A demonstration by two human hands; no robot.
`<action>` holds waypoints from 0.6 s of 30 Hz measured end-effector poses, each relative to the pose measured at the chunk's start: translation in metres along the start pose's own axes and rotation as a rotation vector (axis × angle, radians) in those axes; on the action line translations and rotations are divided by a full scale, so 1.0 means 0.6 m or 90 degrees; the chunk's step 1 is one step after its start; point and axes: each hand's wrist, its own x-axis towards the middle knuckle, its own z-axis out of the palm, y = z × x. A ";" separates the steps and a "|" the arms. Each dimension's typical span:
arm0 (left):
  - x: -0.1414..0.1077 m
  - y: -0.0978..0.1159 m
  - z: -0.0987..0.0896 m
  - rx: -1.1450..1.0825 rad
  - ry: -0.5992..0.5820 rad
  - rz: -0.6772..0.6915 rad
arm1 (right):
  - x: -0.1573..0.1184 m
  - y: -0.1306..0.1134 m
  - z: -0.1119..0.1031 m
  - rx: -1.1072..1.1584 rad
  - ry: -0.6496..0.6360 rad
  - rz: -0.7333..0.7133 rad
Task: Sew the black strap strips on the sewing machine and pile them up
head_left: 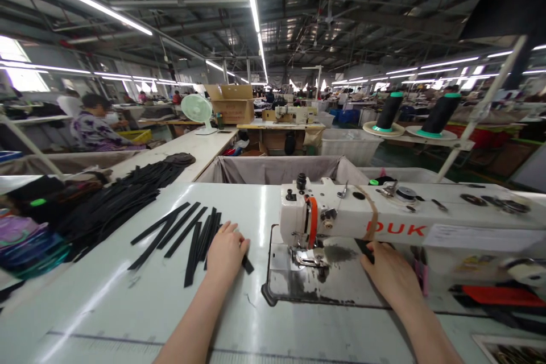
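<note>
My left hand (226, 250) lies palm down over the black strips (194, 253) on the pale tabletop, thumb and fingers apart. The end of another strip (247, 264) sticks out from beneath that hand on its right side. Several more strips (160, 230) lie loosely fanned to its left. To the right of the needle area, my right hand (388, 270) pinches a small black piece (364, 250) over the metal bed plate (341, 281) of a white sewing machine (294, 219). The presser foot (313, 260) shows between my hands, with no strip visible under it.
A large heap of black pieces (128, 199) covers the table's left side. Behind the machine stands a cloth-lined bin (277, 168). Thread cones (390, 111) stand at the back right. A fan (197, 109) and a carton (232, 108) stand farther back. A co-worker (96, 125) sits at left.
</note>
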 end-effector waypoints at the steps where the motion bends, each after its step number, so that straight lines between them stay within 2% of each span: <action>1: -0.001 0.003 -0.004 -0.030 0.029 0.006 | -0.003 -0.002 -0.008 0.017 -0.018 -0.020; 2: -0.005 0.013 -0.005 -0.084 0.033 0.016 | -0.008 -0.007 -0.017 0.049 -0.050 -0.052; 3: -0.010 0.029 -0.003 -0.157 -0.001 0.022 | -0.015 -0.014 -0.025 0.089 -0.096 -0.091; 4: -0.018 0.049 0.001 -0.246 -0.080 0.011 | -0.023 -0.023 -0.033 0.140 -0.157 -0.136; 5: -0.027 0.072 0.007 -0.361 -0.195 -0.001 | -0.032 -0.035 -0.039 0.243 -0.264 -0.192; 6: -0.037 0.094 0.015 -0.492 -0.318 -0.010 | -0.043 -0.050 -0.043 0.317 -0.358 -0.218; 7: -0.045 0.113 0.024 -0.604 -0.411 -0.027 | -0.053 -0.065 -0.043 0.365 -0.409 -0.221; 8: -0.052 0.127 0.032 -0.689 -0.465 -0.042 | -0.064 -0.082 -0.041 0.398 -0.435 -0.215; 10: -0.059 0.139 0.043 -0.741 -0.484 -0.084 | -0.081 -0.112 -0.029 0.454 -0.501 -0.206; 12: -0.057 0.129 0.046 -0.717 -0.478 -0.128 | -0.091 -0.134 -0.014 0.513 -0.514 -0.198; 15: -0.045 0.096 0.041 -0.668 -0.464 -0.167 | -0.094 -0.147 0.006 0.575 -0.420 -0.238; 18: -0.037 0.074 0.040 -0.600 -0.427 -0.167 | -0.091 -0.149 0.013 0.476 -0.267 -0.440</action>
